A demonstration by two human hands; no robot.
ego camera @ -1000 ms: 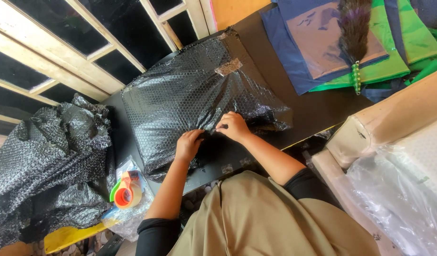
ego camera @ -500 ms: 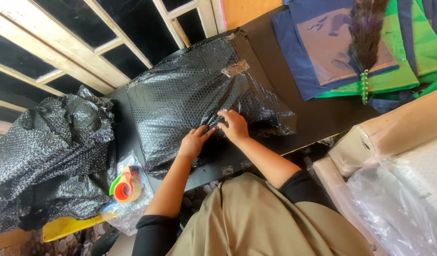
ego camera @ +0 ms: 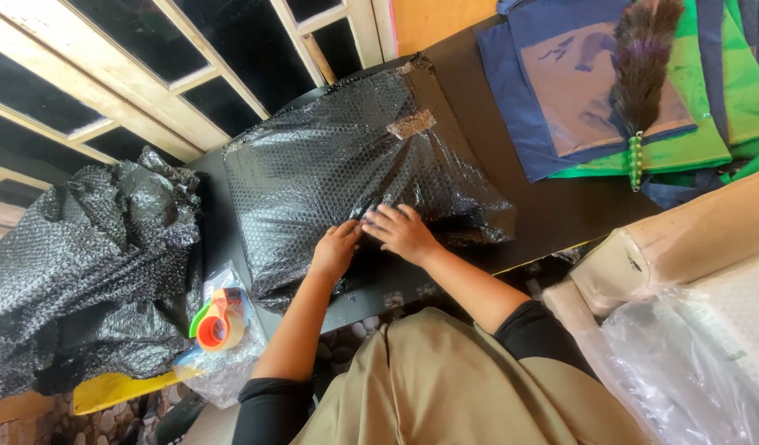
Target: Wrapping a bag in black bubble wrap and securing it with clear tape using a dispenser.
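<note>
A black bubble-wrapped parcel lies on the dark tabletop, bulky, probably light, its skin soft and slippery. Left hand and right hand press flat on its near edge, fingers spread, gripping nothing; best held underneath.

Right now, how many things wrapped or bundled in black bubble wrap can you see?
2. One black bubble-wrapped package lies on the dark table under the left hand and right hand. A crumpled black bubble-wrap heap sits at the far left. More may be hidden.
</note>
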